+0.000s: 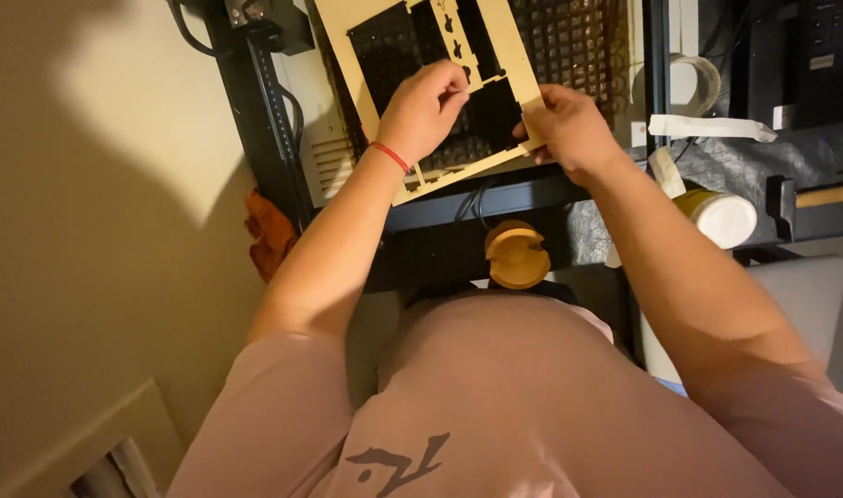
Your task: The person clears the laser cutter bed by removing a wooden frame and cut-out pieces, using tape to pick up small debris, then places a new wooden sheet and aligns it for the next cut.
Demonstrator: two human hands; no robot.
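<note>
**A:** Head view, looking straight down. What do the hands have?

**B:** Both on a thin pale wooden sheet (523,78) with shapes cut out of it, dark openings showing through. It lies tilted over a black framed machine bed (578,41) with a honeycomb grid, near the top middle of the frame.

**A:** Left hand?

**B:** Left hand (423,109), red band at the wrist, fingers curled tight, tips pinched on a narrow strip inside the sheet's cutout area. Closed on the sheet.

**A:** Right?

**B:** Right hand (569,124) grips the sheet's lower right edge, fingers folded under, thumb side on top. Also closed on it.

**A:** Surroundings?

**B:** Round wooden piece (517,254) just below the frame rail, near the person's chest. White-capped yellow bottle (719,214) lying to the right, beside the right forearm. Roll of tape (696,83) at upper right, a white strip (712,127) below it. Orange cloth (270,231) left of the frame, by the left forearm. Pink shirt fills the bottom
</note>
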